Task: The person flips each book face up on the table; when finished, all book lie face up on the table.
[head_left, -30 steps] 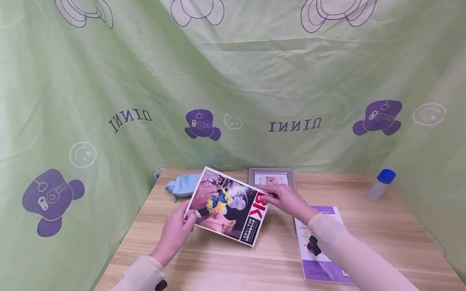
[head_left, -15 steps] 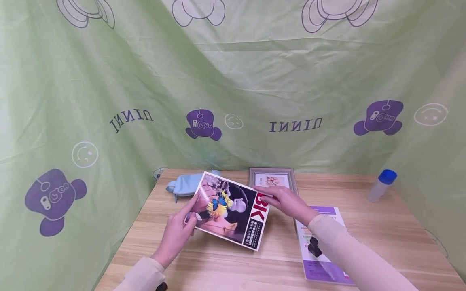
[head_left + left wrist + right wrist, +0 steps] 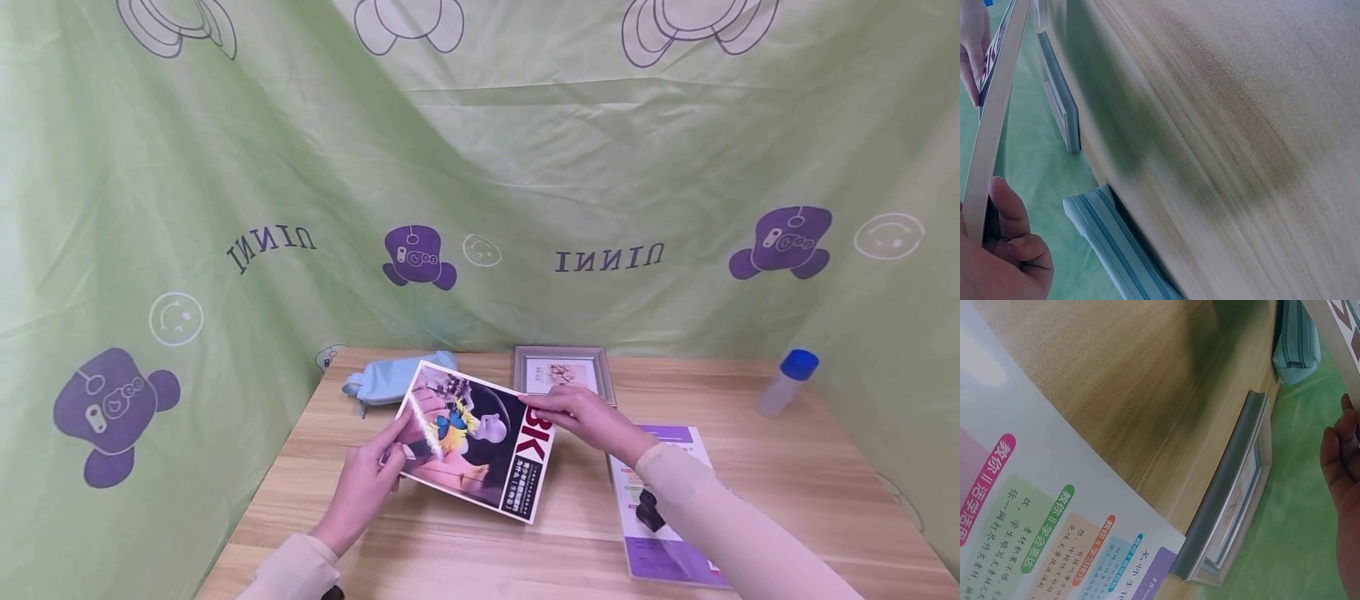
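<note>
Glossy photo print (image 3: 474, 440) held tilted above the desk (image 3: 465, 550), between both hands, well in front of the grey picture frame (image 3: 564, 372) lying flat at the desk's back edge. Left hand (image 3: 365, 486) pinched the print's left edge, thumb on the picture side, fingers curled behind; right hand (image 3: 588, 418) gripped the top right corner by the red lettering. Held by opposite edges, seemingly to keep the sheet flat and unsmudged. Nearby lay a light blue pouch (image 3: 381, 383), a purple leaflet (image 3: 660, 533) under the right sleeve, and a blue-capped bottle (image 3: 786, 382) far right.
</note>
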Motion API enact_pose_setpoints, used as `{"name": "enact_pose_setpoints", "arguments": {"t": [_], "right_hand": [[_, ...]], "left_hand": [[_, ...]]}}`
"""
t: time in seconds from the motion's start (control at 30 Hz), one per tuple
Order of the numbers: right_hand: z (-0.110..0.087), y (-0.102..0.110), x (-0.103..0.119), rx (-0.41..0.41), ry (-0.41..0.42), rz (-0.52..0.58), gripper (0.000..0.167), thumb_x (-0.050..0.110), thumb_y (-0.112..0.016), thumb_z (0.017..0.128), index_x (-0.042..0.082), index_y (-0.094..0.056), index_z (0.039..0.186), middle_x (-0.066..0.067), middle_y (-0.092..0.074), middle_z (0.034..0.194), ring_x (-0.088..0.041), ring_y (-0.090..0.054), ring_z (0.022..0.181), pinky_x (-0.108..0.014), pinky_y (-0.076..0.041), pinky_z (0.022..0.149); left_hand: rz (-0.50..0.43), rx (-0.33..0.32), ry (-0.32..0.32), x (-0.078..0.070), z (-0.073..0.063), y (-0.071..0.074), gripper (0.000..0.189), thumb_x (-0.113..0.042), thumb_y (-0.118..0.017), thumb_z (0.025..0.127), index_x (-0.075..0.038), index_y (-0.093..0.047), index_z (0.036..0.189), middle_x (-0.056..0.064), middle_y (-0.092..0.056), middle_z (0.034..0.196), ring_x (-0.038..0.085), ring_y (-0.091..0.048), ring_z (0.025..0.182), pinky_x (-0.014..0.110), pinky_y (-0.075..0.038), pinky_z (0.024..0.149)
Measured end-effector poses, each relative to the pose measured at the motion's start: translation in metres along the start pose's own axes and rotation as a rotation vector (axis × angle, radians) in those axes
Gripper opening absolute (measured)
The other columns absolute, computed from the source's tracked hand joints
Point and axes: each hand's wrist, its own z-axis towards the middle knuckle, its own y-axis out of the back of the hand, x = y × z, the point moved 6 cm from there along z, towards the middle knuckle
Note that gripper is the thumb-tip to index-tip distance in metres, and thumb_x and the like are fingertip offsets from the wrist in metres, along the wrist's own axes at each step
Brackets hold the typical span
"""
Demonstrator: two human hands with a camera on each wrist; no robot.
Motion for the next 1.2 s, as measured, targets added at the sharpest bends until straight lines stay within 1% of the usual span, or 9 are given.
{"name": "enact_pose_setpoints", "arguments": {"t": [0.3,0.43,0.6,0.73,0.83,0.93,1.0,1.07,1.2], "right_hand": [[-0.002,-0.004,-0.004,0.042,-0.085,0.021,0.046,0.035,-0.07,0.101,0.025,-0.064,0.146,-0.003,-0.073,0.124,-0.019,-0.068,0.11,-0.045,-0.055,0.094],[-0.004,-0.007,-0.004,0.075,-0.109,0.018,0.051,0.037,-0.074,0.098,0.024,-0.064,0.146,-0.005,-0.071,0.131,-0.022,-0.068,0.117,-0.046,-0.054,0.097],[-0.006,-0.011,-0.006,0.117,-0.149,0.032,0.056,0.044,-0.076,0.095,0.026,-0.063,0.146,-0.003,-0.07,0.132,-0.019,-0.068,0.115,-0.042,-0.055,0.094],[-0.006,-0.016,-0.007,0.147,-0.166,0.024,0.06,0.047,-0.077,0.093,0.028,-0.062,0.148,-0.002,-0.073,0.124,-0.014,-0.067,0.105,-0.038,-0.055,0.089],[-0.007,-0.02,-0.009,0.172,-0.169,0.013,0.061,0.046,-0.077,0.093,0.028,-0.061,0.149,-0.001,-0.074,0.116,-0.011,-0.065,0.095,-0.036,-0.054,0.084],[-0.008,-0.024,-0.011,0.188,-0.156,-0.002,0.061,0.046,-0.077,0.093,0.028,-0.06,0.149,-0.003,-0.074,0.121,-0.013,-0.067,0.1,-0.038,-0.055,0.087],[-0.009,-0.026,-0.01,0.195,-0.145,0.0,0.062,0.047,-0.076,0.094,0.027,-0.06,0.149,-0.004,-0.072,0.129,-0.017,-0.068,0.109,-0.041,-0.055,0.093],[-0.009,-0.027,-0.01,0.198,-0.144,0.008,0.061,0.048,-0.076,0.093,0.026,-0.061,0.149,-0.003,-0.069,0.135,-0.018,-0.067,0.116,-0.042,-0.054,0.097],[-0.009,-0.028,-0.01,0.209,-0.147,0.019,0.06,0.044,-0.077,0.093,0.024,-0.062,0.148,-0.003,-0.069,0.135,-0.012,-0.066,0.11,-0.04,-0.054,0.095]], "left_hand": [[0.003,0.024,0.048,0.006,0.002,-0.006,0.056,-0.007,-0.058,0.099,-0.033,-0.059,0.149,0.003,-0.066,0.081,0.016,-0.055,0.048,0.029,-0.047,0.045],[0.016,0.035,0.074,0.01,0.004,-0.008,0.056,-0.007,-0.059,0.098,-0.032,-0.06,0.149,0.007,-0.071,0.096,0.016,-0.055,0.048,0.029,-0.047,0.045],[0.044,0.046,0.098,0.015,0.005,-0.011,0.055,-0.009,-0.059,0.097,-0.029,-0.061,0.148,0.011,-0.07,0.112,0.014,-0.055,0.054,0.029,-0.051,0.051],[0.051,0.058,0.098,0.018,0.005,-0.013,0.054,-0.009,-0.06,0.097,-0.027,-0.062,0.148,0.01,-0.07,0.112,0.012,-0.051,0.054,0.028,-0.051,0.054],[0.066,0.072,0.084,0.019,0.006,-0.014,0.054,-0.008,-0.061,0.096,-0.025,-0.062,0.147,0.006,-0.067,0.088,0.01,-0.045,0.05,0.027,-0.047,0.052],[0.092,0.094,0.075,0.022,0.006,-0.016,0.055,-0.008,-0.061,0.095,-0.024,-0.061,0.148,0.003,-0.054,0.069,0.01,-0.039,0.049,0.029,-0.042,0.051],[0.096,0.106,0.074,0.024,0.006,-0.018,0.056,-0.008,-0.062,0.094,-0.023,-0.061,0.148,0.002,-0.054,0.071,0.01,-0.038,0.051,0.029,-0.042,0.053],[0.095,0.112,0.074,0.026,0.006,-0.019,0.056,-0.008,-0.062,0.094,-0.022,-0.061,0.148,0.003,-0.063,0.081,0.012,-0.039,0.053,0.03,-0.043,0.056],[0.097,0.115,0.079,0.028,0.005,-0.02,0.056,-0.008,-0.062,0.094,-0.022,-0.061,0.148,0.006,-0.067,0.093,0.013,-0.041,0.055,0.031,-0.043,0.057]]}}
